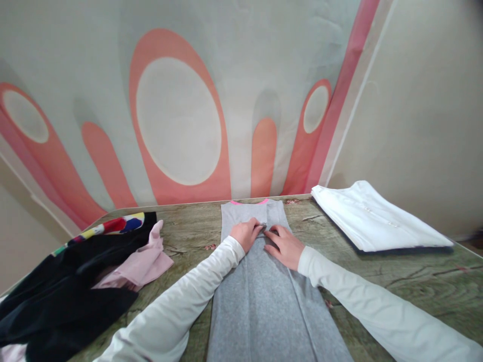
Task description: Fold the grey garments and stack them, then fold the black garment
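A long grey garment [264, 301] with a pink-edged neckline lies with its sides folded inward, running from the table's far edge toward me. My left hand [246, 234] is closed in a pinch on a small gathered bit of grey fabric [263, 225] at the upper middle of the garment. Just right of it, my right hand [286, 247] rests on the garment, fingers bent and thumb apart. Its fingertips are close to the pinched bit; whether they touch it I cannot tell.
A white folded stack of cloth [377, 221] sits at the back right of the wood-patterned table [411, 281]. On the left lie a heaped black garment [75, 286] with a colourful edge and a pink cloth [141, 266]. A patterned wall covering [241, 65] rises behind the table.
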`<state>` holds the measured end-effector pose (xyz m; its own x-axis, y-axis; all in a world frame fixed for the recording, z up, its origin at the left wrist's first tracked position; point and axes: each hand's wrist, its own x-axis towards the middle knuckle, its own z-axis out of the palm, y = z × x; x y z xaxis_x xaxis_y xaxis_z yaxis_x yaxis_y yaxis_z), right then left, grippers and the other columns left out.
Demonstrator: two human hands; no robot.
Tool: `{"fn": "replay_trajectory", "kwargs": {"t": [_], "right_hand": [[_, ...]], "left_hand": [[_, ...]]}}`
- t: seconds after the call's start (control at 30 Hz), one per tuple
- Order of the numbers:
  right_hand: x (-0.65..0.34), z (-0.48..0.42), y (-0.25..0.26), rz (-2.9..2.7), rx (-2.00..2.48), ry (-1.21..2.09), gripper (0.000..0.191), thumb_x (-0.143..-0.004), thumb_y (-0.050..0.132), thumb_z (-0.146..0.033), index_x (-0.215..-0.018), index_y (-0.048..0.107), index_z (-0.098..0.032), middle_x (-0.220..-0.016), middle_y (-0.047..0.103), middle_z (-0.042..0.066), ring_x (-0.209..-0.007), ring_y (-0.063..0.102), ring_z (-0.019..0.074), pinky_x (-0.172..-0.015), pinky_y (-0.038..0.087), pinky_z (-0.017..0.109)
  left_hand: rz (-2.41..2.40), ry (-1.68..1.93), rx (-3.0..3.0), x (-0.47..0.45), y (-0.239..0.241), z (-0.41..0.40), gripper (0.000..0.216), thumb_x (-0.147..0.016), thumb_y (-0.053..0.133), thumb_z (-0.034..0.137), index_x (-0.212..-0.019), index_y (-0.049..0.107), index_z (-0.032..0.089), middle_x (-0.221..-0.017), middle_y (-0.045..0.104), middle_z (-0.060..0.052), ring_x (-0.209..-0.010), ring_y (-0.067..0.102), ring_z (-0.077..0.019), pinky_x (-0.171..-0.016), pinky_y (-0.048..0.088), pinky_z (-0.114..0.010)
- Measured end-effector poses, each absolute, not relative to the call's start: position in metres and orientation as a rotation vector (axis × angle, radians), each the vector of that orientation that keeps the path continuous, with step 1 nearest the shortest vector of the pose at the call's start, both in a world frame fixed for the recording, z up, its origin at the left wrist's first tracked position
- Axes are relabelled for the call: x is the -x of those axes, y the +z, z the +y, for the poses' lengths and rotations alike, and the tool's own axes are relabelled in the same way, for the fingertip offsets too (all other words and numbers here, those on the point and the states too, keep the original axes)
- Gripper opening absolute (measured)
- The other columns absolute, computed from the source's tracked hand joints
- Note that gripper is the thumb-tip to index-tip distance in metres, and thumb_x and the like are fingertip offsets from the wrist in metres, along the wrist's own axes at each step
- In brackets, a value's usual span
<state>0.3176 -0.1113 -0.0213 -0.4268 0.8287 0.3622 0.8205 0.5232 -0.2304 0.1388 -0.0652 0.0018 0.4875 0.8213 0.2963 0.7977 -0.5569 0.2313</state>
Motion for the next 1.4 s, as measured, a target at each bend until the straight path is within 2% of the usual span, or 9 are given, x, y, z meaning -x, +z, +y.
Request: {"fn": "replay_trajectory", "kwargs": {"t": [0.2,0.37,0.53,0.63,0.73,0.9,1.0,1.13,1.4], "right_hand": [[-0.316,-0.116,-0.018,-2.316,1.344,0.019,0.038,-0.081,0.047,-0.039,-0.111,0.053,-0.017,-0.104,0.047,0.011,-0.098,0.047,0.0219,-0.087,0.040,0.038],[-0.317,-0.113,-0.015,-2.287,1.286,0.047,0.029,-0.080,0.050,-0.034,-0.101,0.058,-0.017,-0.104,0.050,0.011,-0.097,0.048,0.0209,-0.088,0.039,0.037],[-0.333,-0.077,0.000,-2.282,1.305,0.337,0.018,-0.080,0.048,-0.025,-0.082,0.064,-0.017,-0.084,0.061,0.005,-0.080,0.056,0.0153,-0.076,0.044,0.028],[-0.341,-0.040,0.005,-2.145,1.590,0.322,0.018,-0.079,0.049,-0.024,-0.085,0.064,-0.016,-0.086,0.065,0.003,-0.078,0.058,0.0130,-0.073,0.043,0.022],[-0.338,-0.004,0.004,-2.060,1.782,0.261,0.020,-0.077,0.049,-0.023,-0.086,0.064,-0.014,-0.086,0.067,0.006,-0.077,0.060,0.0146,-0.070,0.043,0.022],[-0.321,0.032,-0.005,-2.014,1.968,0.194,0.032,-0.078,0.046,-0.035,-0.065,0.066,-0.013,-0.075,0.067,0.013,-0.074,0.062,0.0215,-0.064,0.042,0.027],[-0.312,0.035,-0.012,-1.979,2.029,0.141,0.041,-0.078,0.043,-0.045,-0.071,0.066,-0.012,-0.083,0.066,0.018,-0.079,0.061,0.0255,-0.064,0.042,0.031],[-0.304,0.027,-0.020,-1.959,2.021,0.064,0.041,-0.079,0.041,-0.050,-0.081,0.064,-0.017,-0.092,0.065,0.013,-0.085,0.059,0.0230,-0.069,0.041,0.032],[-0.306,0.026,-0.025,-1.866,1.980,0.049,0.031,-0.081,0.044,-0.045,-0.080,0.062,-0.020,-0.091,0.065,0.008,-0.082,0.057,0.0184,-0.069,0.039,0.027]], "left_hand": [[1.092,0.557,-2.737,-0.142,-0.007,-0.062,0.027,-0.088,0.039,0.033,-0.104,0.052,0.017,-0.109,0.059,-0.007,-0.101,0.054,-0.0175,-0.089,0.039,-0.030],[0.925,0.422,-2.876,-0.139,-0.014,-0.064,0.048,-0.086,0.041,0.035,-0.130,0.031,0.017,-0.134,0.037,-0.010,-0.124,0.031,-0.0200,-0.101,0.025,-0.040],[0.939,0.349,-2.914,-0.136,-0.015,-0.066,0.048,-0.088,0.034,0.035,-0.132,0.029,0.016,-0.138,0.031,-0.011,-0.126,0.027,-0.0201,-0.102,0.021,-0.043],[0.928,0.349,-2.891,-0.137,-0.015,-0.067,0.050,-0.087,0.035,0.038,-0.131,0.030,0.015,-0.138,0.030,-0.012,-0.126,0.027,-0.0211,-0.102,0.021,-0.043],[0.886,0.389,-2.798,-0.136,-0.012,-0.063,0.049,-0.088,0.033,0.041,-0.130,0.033,0.015,-0.136,0.034,-0.010,-0.125,0.030,-0.0203,-0.102,0.024,-0.041],[0.937,0.577,-2.601,-0.116,-0.006,-0.035,0.040,-0.091,0.026,0.030,-0.123,0.042,0.013,-0.125,0.049,-0.008,-0.116,0.043,-0.0129,-0.098,0.032,-0.028],[1.240,0.487,-2.644,-0.090,-0.010,-0.015,0.039,-0.088,0.033,0.028,-0.122,0.044,0.012,-0.128,0.045,-0.010,-0.120,0.037,-0.0179,-0.101,0.028,-0.036],[1.568,0.266,-2.690,-0.066,-0.019,-0.002,0.051,-0.087,0.033,0.044,-0.130,0.034,0.018,-0.138,0.030,-0.010,-0.126,0.028,-0.0243,-0.100,0.024,-0.047],[1.665,0.235,-2.725,-0.067,-0.026,-0.001,0.052,-0.087,0.028,0.050,-0.133,0.028,0.026,-0.139,0.028,-0.007,-0.126,0.026,-0.0229,-0.100,0.022,-0.046]]}}
